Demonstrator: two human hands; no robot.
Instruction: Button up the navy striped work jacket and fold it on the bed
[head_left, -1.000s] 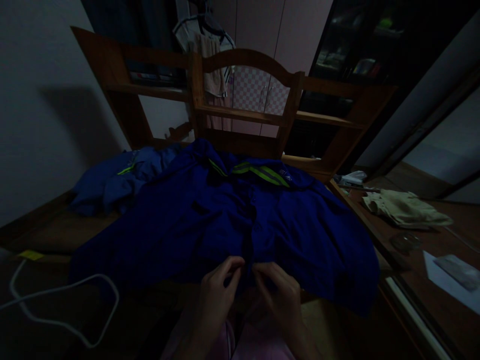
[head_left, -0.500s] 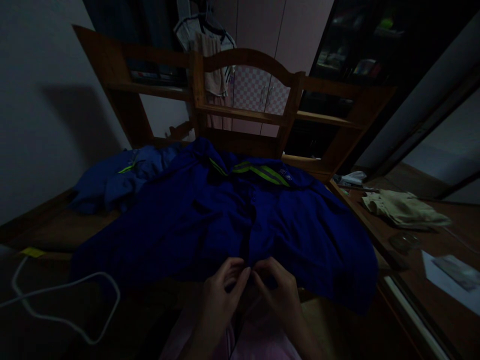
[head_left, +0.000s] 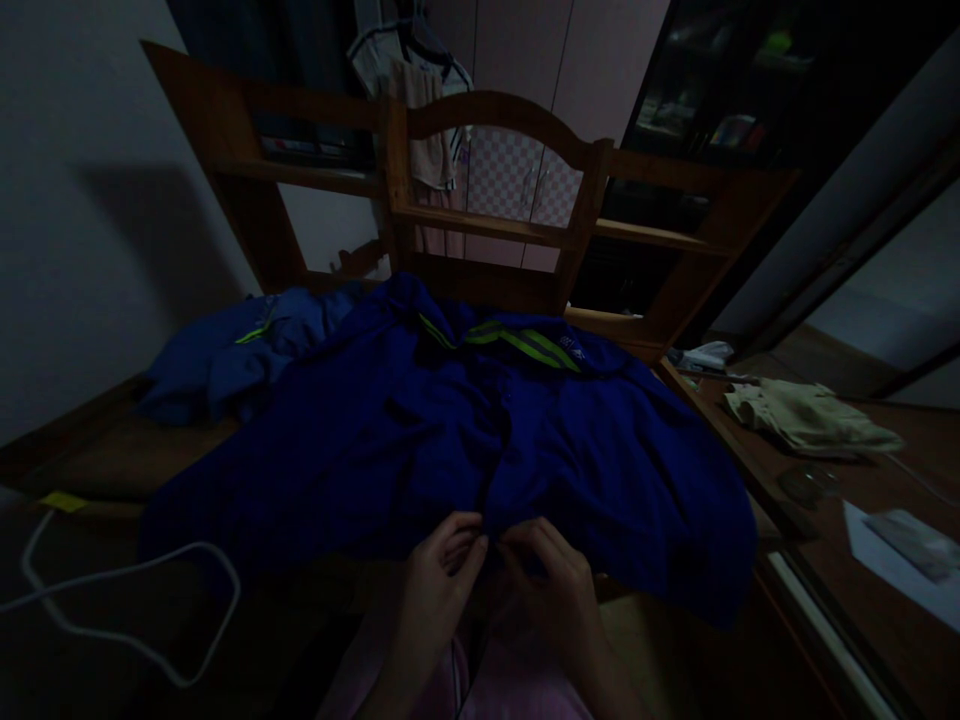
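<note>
Dim home bedroom. Wooden headboard (head_left: 487, 190) with shelves across frame centre, pink wardrobe doors (head_left: 540, 60) top centre, clothes on hangers (head_left: 420, 90) beside them, blue work jacket (head_left: 450, 440) spread on the bed, white charging cable (head_left: 127, 600) lower left.

Deep blue jacket (head_left: 420, 450) with neon yellow-green collar stripes (head_left: 525, 345), white cable (head_left: 127, 600), beige cloth (head_left: 810, 420), pink checkered wardrobe panel (head_left: 499, 175).
</note>
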